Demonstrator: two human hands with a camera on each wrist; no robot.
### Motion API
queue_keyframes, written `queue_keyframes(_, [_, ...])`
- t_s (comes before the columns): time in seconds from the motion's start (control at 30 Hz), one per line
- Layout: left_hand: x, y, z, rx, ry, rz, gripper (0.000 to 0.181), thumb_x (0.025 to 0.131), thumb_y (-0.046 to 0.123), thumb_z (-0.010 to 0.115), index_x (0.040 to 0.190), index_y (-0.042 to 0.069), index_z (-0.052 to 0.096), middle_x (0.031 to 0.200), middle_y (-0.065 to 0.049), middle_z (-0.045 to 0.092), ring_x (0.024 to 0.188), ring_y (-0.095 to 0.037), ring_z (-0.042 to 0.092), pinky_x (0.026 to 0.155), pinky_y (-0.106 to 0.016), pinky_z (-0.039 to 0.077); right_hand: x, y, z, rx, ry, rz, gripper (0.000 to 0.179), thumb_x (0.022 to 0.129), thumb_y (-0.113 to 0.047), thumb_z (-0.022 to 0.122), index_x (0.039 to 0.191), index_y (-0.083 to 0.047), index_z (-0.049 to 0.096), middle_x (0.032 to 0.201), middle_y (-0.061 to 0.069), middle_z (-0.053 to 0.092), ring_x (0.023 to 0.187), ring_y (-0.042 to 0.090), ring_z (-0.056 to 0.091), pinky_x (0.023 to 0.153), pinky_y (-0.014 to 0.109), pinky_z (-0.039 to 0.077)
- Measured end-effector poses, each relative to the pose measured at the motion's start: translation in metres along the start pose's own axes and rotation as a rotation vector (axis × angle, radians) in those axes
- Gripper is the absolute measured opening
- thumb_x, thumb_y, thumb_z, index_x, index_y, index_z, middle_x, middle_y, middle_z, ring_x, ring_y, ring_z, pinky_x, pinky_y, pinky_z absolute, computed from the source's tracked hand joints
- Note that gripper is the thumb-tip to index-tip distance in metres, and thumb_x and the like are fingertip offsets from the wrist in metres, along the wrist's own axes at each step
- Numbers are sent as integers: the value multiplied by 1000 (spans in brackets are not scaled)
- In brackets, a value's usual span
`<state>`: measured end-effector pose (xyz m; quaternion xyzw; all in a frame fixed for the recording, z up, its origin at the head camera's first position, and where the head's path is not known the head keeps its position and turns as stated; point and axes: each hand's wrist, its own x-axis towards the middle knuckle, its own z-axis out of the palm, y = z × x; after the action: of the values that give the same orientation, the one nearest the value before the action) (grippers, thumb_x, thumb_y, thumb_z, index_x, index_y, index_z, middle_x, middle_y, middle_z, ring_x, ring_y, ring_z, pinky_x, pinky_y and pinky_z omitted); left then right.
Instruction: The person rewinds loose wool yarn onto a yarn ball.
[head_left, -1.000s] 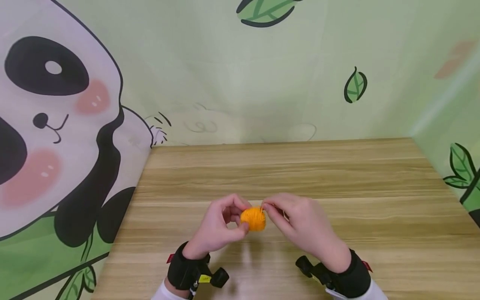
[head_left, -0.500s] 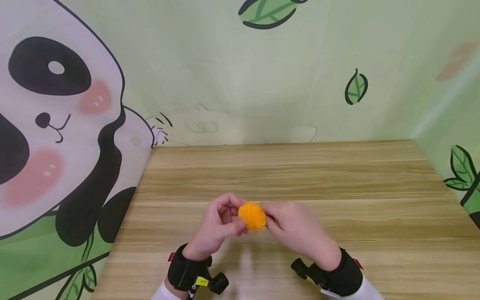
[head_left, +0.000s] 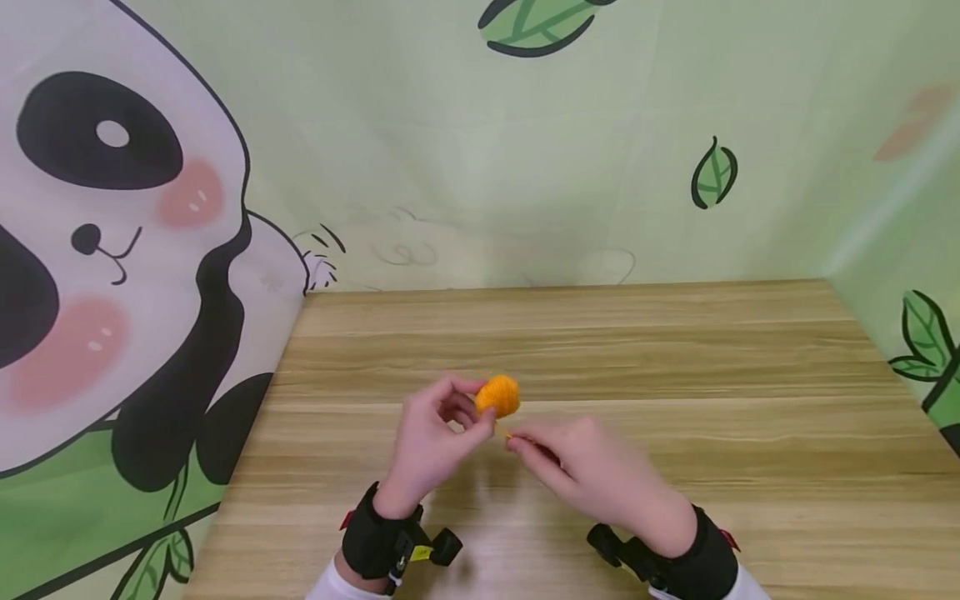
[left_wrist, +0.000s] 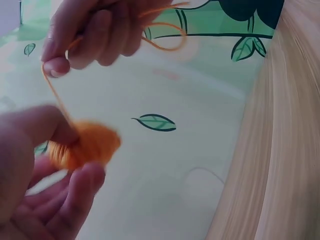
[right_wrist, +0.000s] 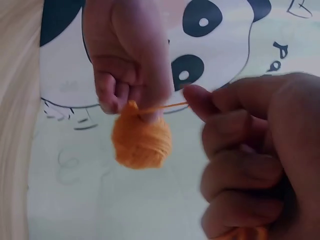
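Note:
A small ball of orange yarn (head_left: 498, 395) is held up over the table between the thumb and fingers of my left hand (head_left: 435, 437). My right hand (head_left: 592, 462) is nearer to me and to the right of the ball, pinching the yarn between thumb and forefinger. From that pinch a taut strand (right_wrist: 171, 105) runs to the ball. In the left wrist view, a loose loop of yarn (left_wrist: 184, 36) trails out behind the right hand. More orange yarn (right_wrist: 245, 233) shows under the curled lower fingers in the right wrist view.
Beneath both hands is a wood-grain table (head_left: 600, 350). A green cloth backdrop (head_left: 420, 150) with a printed panda (head_left: 217, 333) and leaves rises at its back and sides. Each wrist wears a black strap (head_left: 378, 533) with a small camera.
The left hand has lifted the ball away from me and tilted it. The right hand has passed from the ball's right side, partly behind it, to its near side, with the strand drawn along.

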<state>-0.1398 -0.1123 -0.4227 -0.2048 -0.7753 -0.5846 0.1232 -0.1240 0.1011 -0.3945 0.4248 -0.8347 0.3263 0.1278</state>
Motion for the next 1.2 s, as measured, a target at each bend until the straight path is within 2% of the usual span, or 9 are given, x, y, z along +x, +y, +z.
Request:
queue_keyframes(0.1, [-2,-13,3,-7,-128,90,27,77,-2,77,101,7,68,85,-4,70,64,-13,61,56,-28,58,-1,4,-6,-30,110,-11,7,91,-12,69,98,-15,71,77,-11,63,55,0,44,47,16,41])
queue_keyframes(0.27, [-2,8,2,-112,-293,165,28,74,-9,75,98,4,68,95,-10,71,68,-14,63,59,-33,61,0,11,-10,-100,194,-13,9,91,-17,70,98,-12,73,87,-3,72,61,3,55,50,21,52])
queue_keyframes(0.37, [-3,18,-1,-174,-335,154,30,73,-15,73,97,2,67,98,-13,70,70,-16,64,60,-37,62,1,13,-9,-106,196,-3,9,92,-18,69,98,-12,74,88,-3,73,64,2,58,52,22,54])
queue_keyframes(0.6, [-7,-2,-2,-272,-327,99,32,73,-15,74,97,3,66,102,-15,70,76,-22,65,66,-35,62,2,17,-6,-114,140,73,11,94,-19,67,101,-15,74,91,-6,73,63,1,53,53,22,52])
queue_keyframes(0.8, [-9,-6,1,-449,-246,94,27,75,-14,68,96,-2,55,108,-15,65,78,-25,66,70,-29,61,3,19,1,-117,47,148,15,97,-20,64,107,-15,73,94,-6,72,65,4,54,57,25,53])
queue_keyframes(0.9, [-9,-4,5,-592,-171,83,29,77,-18,62,97,-5,46,111,-14,62,78,-24,67,69,-29,61,4,17,8,-135,-8,178,10,96,-20,64,101,-16,72,76,-9,65,60,4,51,52,23,47])
queue_keyframes(1.03, [-8,-3,11,-662,58,24,26,81,-18,57,99,-2,45,109,-12,62,75,-22,66,65,-24,59,4,10,19,-123,-99,178,11,98,-24,62,90,-20,68,60,-13,43,50,4,41,45,20,33])
queue_keyframes(1.13, [-7,-4,14,-599,249,-69,23,85,-14,59,100,1,50,100,-10,63,68,-20,61,59,-19,54,4,2,25,-96,-153,123,13,98,-24,61,87,-21,66,60,-15,43,50,2,41,46,18,31])
queue_keyframes(1.2, [-6,-6,16,-561,328,-131,22,85,-12,62,100,0,52,92,-9,62,63,-18,56,54,-17,49,3,-4,28,-72,-177,63,16,98,-23,60,83,-22,64,62,-16,45,51,0,40,48,16,30])
